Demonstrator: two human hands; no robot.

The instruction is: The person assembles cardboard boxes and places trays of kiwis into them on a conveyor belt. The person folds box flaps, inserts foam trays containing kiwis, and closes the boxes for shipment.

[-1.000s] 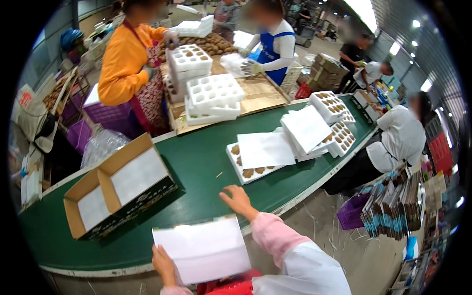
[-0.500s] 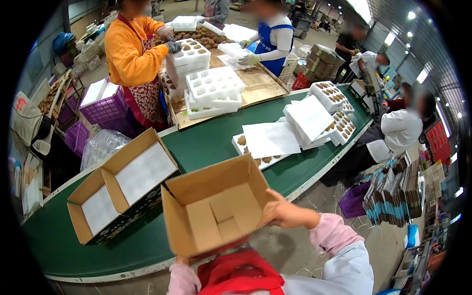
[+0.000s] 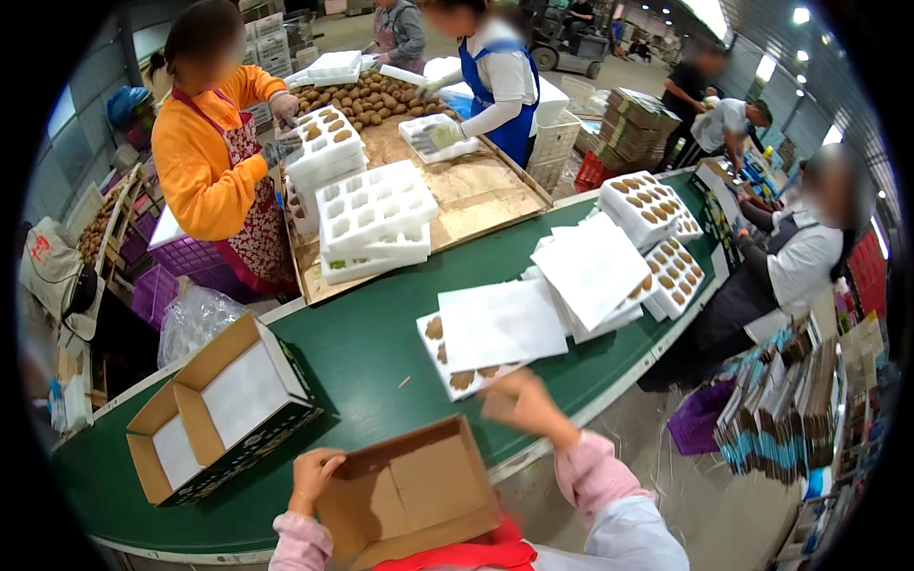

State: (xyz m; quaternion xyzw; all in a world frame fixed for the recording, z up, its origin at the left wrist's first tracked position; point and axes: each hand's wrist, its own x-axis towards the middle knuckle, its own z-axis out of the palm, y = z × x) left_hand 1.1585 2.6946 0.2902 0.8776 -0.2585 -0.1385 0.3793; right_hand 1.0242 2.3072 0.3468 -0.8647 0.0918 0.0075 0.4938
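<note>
An open brown cardboard box (image 3: 400, 500) is tilted in front of my body at the belt's near edge. My left hand (image 3: 312, 476) grips its far left corner, thumb over the rim. Blurred by motion, my right hand (image 3: 526, 407) hovers beyond the box's right corner, close to the near edge of a white foam tray (image 3: 461, 383) of brown, kiwi-like fruit; whether it touches the tray I cannot tell. Over most of that tray lies a white sheet (image 3: 500, 328). Left of my hands, a divided cardboard box (image 3: 224, 404) with white sheets inside rests on the green belt (image 3: 371, 381).
Stacked trays of fruit (image 3: 643, 205) and loose white sheets (image 3: 590, 266) occupy the belt's right part. Across it, two people work at a wooden table (image 3: 486, 195) with foam trays and heaped fruit. Another person (image 3: 781, 257) stands at right, near folded cartons (image 3: 776, 409).
My right hand has let go of the box's right side and moved away toward the covered tray. The box sits lower and tilts more, with my left hand now showing on its corner.
</note>
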